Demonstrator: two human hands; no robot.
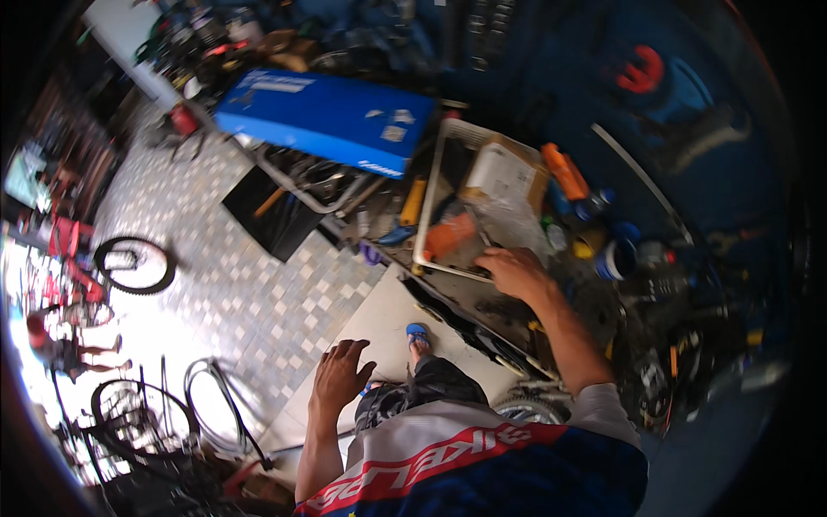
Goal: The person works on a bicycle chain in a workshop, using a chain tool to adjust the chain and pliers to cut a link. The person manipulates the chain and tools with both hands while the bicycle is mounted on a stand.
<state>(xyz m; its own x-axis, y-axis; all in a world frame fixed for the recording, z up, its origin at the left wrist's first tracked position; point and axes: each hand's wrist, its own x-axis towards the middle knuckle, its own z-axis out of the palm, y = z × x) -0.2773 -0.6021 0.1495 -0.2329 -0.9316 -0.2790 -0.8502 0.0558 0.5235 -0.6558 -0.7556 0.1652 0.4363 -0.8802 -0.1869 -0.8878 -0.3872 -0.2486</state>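
My right hand [519,274] is at the near right corner of a white plastic tray [422,241], its fingers bent and close together at the rim. Blur hides what they hold, if anything. Inside the tray lie an orange piece [450,235], a cardboard box [504,172] with a white label, and crumpled clear plastic [508,220]. Held out over the floor in front of my body, my left hand [340,375] is empty, with thumb and fingers apart.
A long blue box [323,116] lies beyond the tray on the cluttered workbench. Bottles and a blue-and-white tub [616,258] stand right of it. On the floor at left are a bicycle wheel [135,265] and loose tyres [211,405]. Another person [65,345] is at far left.
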